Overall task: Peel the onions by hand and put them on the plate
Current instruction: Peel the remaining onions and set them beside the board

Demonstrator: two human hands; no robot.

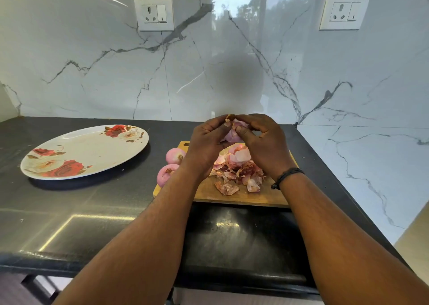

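Both hands are holding one onion (233, 133) up above the wooden cutting board (243, 195), sandwiched between them. The left hand (206, 142) is cupping it in a curled grip, while the right hand (262, 142) is pinching it at the top. Two peeled onions (170, 165) are lying at the board's left edge, peels (236, 170) heaped on it. The floral plate (83, 151) is sitting on the worktop (92, 212), well to the left.

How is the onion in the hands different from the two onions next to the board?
The held onion is up in the air, gripped by both hands, left hand and right hand; the two onions lie untouched at the cutting board's left edge. The held one is mostly hidden; they show fully. All look pink.
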